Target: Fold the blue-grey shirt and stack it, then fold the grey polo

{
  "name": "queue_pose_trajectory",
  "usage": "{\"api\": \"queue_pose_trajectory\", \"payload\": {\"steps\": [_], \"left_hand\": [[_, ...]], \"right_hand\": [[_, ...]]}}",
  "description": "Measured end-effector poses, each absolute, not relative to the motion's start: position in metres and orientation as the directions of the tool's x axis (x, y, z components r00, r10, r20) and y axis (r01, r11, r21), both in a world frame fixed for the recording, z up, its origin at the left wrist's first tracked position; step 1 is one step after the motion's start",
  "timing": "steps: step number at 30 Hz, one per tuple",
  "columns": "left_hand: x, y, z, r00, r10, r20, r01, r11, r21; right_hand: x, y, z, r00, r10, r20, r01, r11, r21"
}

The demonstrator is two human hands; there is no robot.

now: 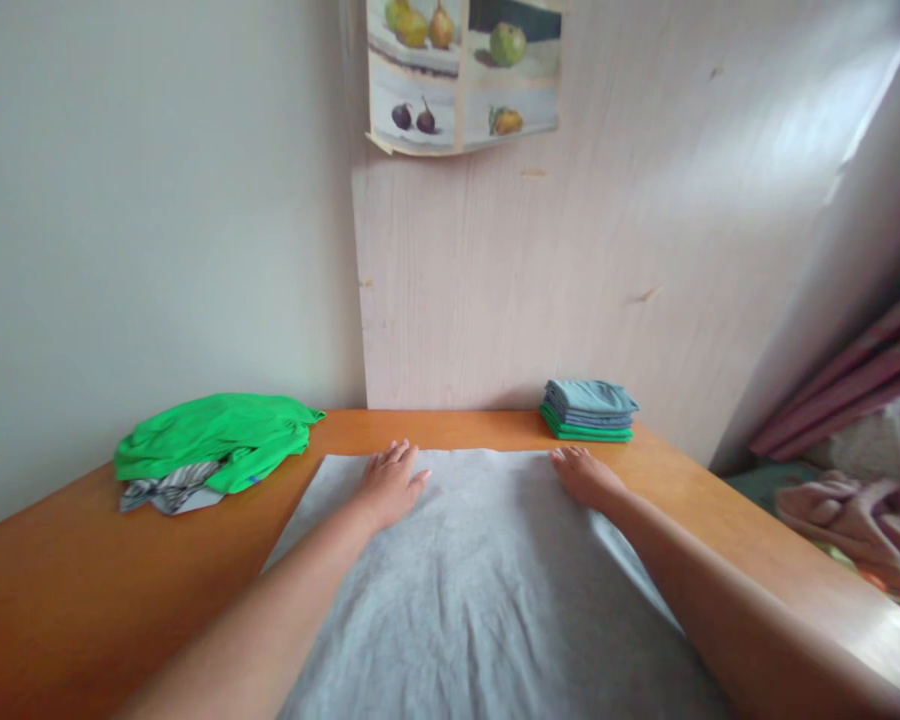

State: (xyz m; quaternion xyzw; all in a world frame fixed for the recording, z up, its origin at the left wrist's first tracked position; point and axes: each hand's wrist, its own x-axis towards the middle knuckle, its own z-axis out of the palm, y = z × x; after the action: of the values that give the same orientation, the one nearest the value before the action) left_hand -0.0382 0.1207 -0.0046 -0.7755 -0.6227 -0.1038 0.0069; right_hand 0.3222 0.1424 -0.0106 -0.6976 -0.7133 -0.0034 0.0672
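A light grey cloth (480, 580), which looks like a garment, lies spread over the table toward me, with wrinkles down its nearer half. My left hand (391, 485) rests flat near its far edge, left of the middle, fingers pointing away and thumb out to the right. At the far right corner my right hand (586, 478) lies on the cloth with fingers stretched out. Neither hand is closed around the fabric. The near end of the cloth runs out of view.
On the orange-brown table (60, 590), a loose heap of green clothing (217, 435) with striped fabric under it sits at the left. A folded stack of blue-grey and green clothes (589, 410) stands at the back right. Pink-brown fabric (855, 520) lies beyond the right edge.
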Motion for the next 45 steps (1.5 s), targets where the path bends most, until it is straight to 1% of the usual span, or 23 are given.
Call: {"api": "queue_pose_trajectory", "payload": {"steps": [2,3,6,8,10,13,15,18,25,29,31,33,35,37,39,43,45], "left_hand": [[-0.045,0.108,0.002,0.168,0.965,0.202,0.976,-0.191,0.102],[-0.05,0.099,0.004,0.149,0.968,0.2,0.981,-0.171,0.097],[-0.066,0.073,0.004,0.096,0.981,0.17,0.992,-0.108,0.063],[-0.076,0.058,0.0,0.046,0.988,0.148,0.998,-0.051,0.031],[-0.084,0.048,-0.006,-0.014,0.994,0.11,1.0,0.014,0.004],[-0.092,0.04,-0.011,-0.056,0.997,0.058,0.998,0.057,-0.007],[-0.094,0.037,-0.012,-0.057,0.997,0.043,0.998,0.057,0.004],[-0.093,0.036,-0.011,-0.047,0.998,0.041,0.999,0.046,0.016],[-0.094,0.035,-0.009,-0.043,0.999,0.026,0.998,0.042,0.042],[-0.092,0.038,-0.004,-0.051,0.999,-0.008,0.997,0.051,0.058],[-0.087,0.043,0.0,-0.06,0.998,0.018,0.997,0.058,0.053],[-0.077,0.05,0.003,-0.056,0.995,0.087,0.998,0.052,0.047],[-0.064,0.06,0.005,0.002,0.99,0.14,0.999,-0.009,0.051],[-0.051,0.07,0.006,0.076,0.986,0.149,0.994,-0.087,0.068],[-0.04,0.078,0.005,0.107,0.988,0.114,0.989,-0.117,0.088],[-0.035,0.086,-0.001,0.055,0.998,-0.003,0.993,-0.054,0.109],[-0.037,0.086,-0.004,0.043,0.999,-0.027,0.993,-0.04,0.108]], "right_hand": [[0.309,0.123,-0.012,-0.052,0.994,0.096,0.993,0.061,-0.097],[0.301,0.111,-0.014,-0.105,0.99,0.096,0.989,0.114,-0.098],[0.276,0.075,-0.019,-0.201,0.975,0.093,0.966,0.213,-0.144],[0.266,0.057,-0.02,-0.24,0.968,0.074,0.955,0.249,-0.163],[0.265,0.048,-0.019,-0.235,0.971,0.051,0.957,0.241,-0.164],[0.277,0.047,-0.018,-0.164,0.986,0.031,0.976,0.167,-0.138],[0.289,0.051,-0.021,-0.111,0.993,0.029,0.986,0.113,-0.12],[0.305,0.055,-0.028,-0.07,0.997,0.029,0.992,0.073,-0.106],[0.314,0.058,-0.038,-0.077,0.996,0.038,0.991,0.08,-0.103],[0.312,0.059,-0.041,-0.074,0.996,0.057,0.992,0.08,-0.093],[0.312,0.059,-0.043,-0.076,0.995,0.064,0.993,0.081,-0.087],[0.312,0.06,-0.045,-0.08,0.994,0.073,0.993,0.086,-0.081],[0.312,0.059,-0.046,-0.081,0.994,0.079,0.993,0.087,-0.079],[0.312,0.059,-0.047,-0.078,0.993,0.086,0.993,0.085,-0.083],[0.312,0.059,-0.048,-0.078,0.993,0.094,0.992,0.086,-0.089],[0.312,0.059,-0.05,-0.083,0.991,0.11,0.991,0.094,-0.1],[0.313,0.059,-0.051,-0.084,0.99,0.115,0.99,0.096,-0.103]]}}
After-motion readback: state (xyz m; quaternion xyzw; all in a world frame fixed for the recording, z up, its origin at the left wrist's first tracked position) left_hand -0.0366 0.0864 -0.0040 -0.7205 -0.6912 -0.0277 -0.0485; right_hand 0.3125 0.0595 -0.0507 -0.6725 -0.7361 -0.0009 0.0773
